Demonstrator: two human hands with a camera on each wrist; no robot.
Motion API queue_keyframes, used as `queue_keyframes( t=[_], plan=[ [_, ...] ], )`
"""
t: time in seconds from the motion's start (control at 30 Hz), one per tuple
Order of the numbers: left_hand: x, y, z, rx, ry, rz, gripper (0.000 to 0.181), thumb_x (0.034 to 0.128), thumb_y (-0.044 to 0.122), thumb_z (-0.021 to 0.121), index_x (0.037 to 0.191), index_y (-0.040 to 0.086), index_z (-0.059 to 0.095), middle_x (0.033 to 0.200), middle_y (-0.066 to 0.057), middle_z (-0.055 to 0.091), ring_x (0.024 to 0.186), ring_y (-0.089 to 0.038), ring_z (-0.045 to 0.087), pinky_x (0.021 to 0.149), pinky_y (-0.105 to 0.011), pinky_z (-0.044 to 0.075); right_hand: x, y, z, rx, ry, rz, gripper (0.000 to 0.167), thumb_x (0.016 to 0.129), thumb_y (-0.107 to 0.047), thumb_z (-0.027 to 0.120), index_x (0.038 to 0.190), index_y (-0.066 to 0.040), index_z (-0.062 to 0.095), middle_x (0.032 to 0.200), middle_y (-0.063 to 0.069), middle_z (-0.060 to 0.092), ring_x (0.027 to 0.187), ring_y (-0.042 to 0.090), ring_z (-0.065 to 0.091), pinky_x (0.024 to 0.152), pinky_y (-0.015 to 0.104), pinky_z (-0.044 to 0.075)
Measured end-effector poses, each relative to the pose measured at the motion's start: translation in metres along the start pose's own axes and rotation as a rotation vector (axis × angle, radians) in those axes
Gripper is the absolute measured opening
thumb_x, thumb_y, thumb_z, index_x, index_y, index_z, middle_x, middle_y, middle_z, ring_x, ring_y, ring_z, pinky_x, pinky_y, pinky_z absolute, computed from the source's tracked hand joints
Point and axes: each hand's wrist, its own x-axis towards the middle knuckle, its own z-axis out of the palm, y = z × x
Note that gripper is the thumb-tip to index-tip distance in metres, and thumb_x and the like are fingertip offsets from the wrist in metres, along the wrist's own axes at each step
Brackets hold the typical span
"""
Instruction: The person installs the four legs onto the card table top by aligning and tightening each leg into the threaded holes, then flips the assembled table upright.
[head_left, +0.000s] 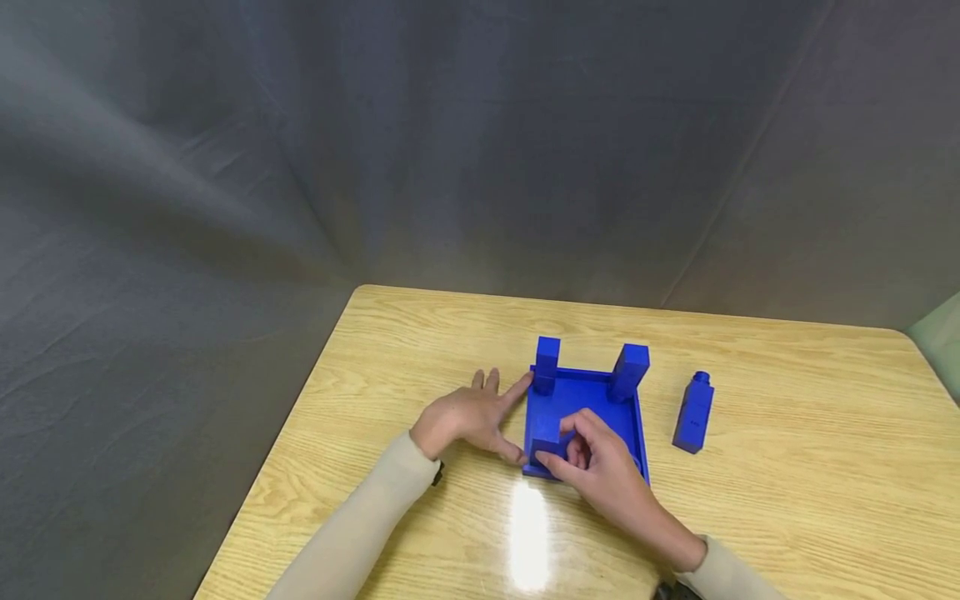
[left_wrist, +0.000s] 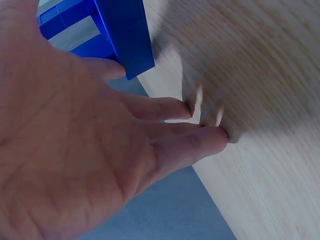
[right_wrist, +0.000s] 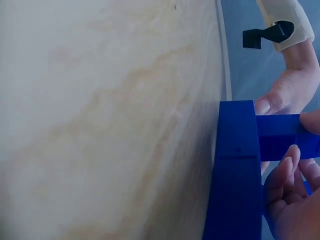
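A blue square panel (head_left: 581, 397) with a raised rim lies on the table, legs pointing up. Two thick blue legs stand at its far corners, the far left leg (head_left: 548, 360) and the far right leg (head_left: 631, 367). At the near left corner my right hand (head_left: 606, 468) pinches a third leg (head_left: 545, 431) between thumb and index finger, its other fingers curled in. My left hand (head_left: 471, 416) is spread along the panel's left edge, thumb and index finger touching the rim. In the right wrist view the pinched leg (right_wrist: 277, 137) stands against the panel's side (right_wrist: 237, 165).
Right of the panel a loose blue leg (head_left: 693, 417) with a threaded end lies on the wooden table (head_left: 810, 467). A dark grey curtain (head_left: 525, 167) hangs behind the table and on its left.
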Motion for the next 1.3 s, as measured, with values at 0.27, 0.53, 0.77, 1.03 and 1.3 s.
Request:
queue_keyframes(
  t=[0.27, 0.53, 0.77, 1.03, 1.3],
  plan=[
    [-0.002, -0.003, 0.002, -0.018, 0.018, 0.009, 0.14, 0.0783, 0.079, 0.085, 0.177, 0.032, -0.002, 0.175, -0.035, 0.008, 0.16, -0.056, 0.013, 0.115, -0.068, 0.043, -0.002, -0.002, -0.004, 0.017, -0.066, 0.02, 0.026, 0.095, -0.014, 0.088, 0.115, -0.011, 0.07, 0.087, 0.001, 0.059, 0.067, 0.009, 0.055, 0.057, 0.026, 0.049],
    [0.0, -0.001, 0.003, -0.011, 0.028, 0.001, 0.141, 0.0766, 0.079, 0.086, 0.178, 0.03, 0.001, 0.175, -0.036, 0.01, 0.16, -0.056, 0.014, 0.115, -0.067, 0.044, -0.008, -0.001, -0.018, 0.001, -0.092, -0.035, 0.03, 0.098, -0.001, 0.078, 0.125, -0.013, 0.072, 0.109, 0.002, 0.068, 0.08, 0.01, 0.061, 0.064, 0.026, 0.053],
    [0.001, 0.001, 0.002, -0.02, 0.023, -0.004, 0.141, 0.0763, 0.079, 0.086, 0.178, 0.032, -0.001, 0.175, -0.035, 0.009, 0.16, -0.055, 0.012, 0.115, -0.067, 0.043, -0.014, 0.007, -0.035, 0.04, -0.011, -0.058, 0.018, 0.101, 0.004, 0.073, 0.117, -0.004, 0.074, 0.101, 0.006, 0.073, 0.078, 0.013, 0.065, 0.062, 0.027, 0.056],
    [0.003, 0.002, 0.004, -0.008, 0.024, 0.0, 0.141, 0.0767, 0.079, 0.085, 0.178, 0.03, 0.0, 0.175, -0.036, 0.009, 0.16, -0.056, 0.012, 0.114, -0.066, 0.045, -0.025, 0.014, -0.059, 0.04, 0.196, -0.035, 0.021, 0.098, 0.012, 0.072, 0.116, 0.002, 0.071, 0.096, 0.006, 0.07, 0.081, 0.012, 0.064, 0.065, 0.02, 0.053],
    [0.003, 0.003, 0.005, 0.0, 0.035, -0.001, 0.142, 0.0754, 0.08, 0.086, 0.178, 0.03, 0.001, 0.175, -0.035, 0.01, 0.16, -0.056, 0.014, 0.112, -0.065, 0.048, -0.025, 0.029, -0.091, -0.029, 0.391, 0.116, 0.033, 0.097, 0.005, 0.079, 0.127, 0.003, 0.066, 0.106, 0.006, 0.065, 0.082, 0.007, 0.06, 0.068, 0.012, 0.049]
  ],
)
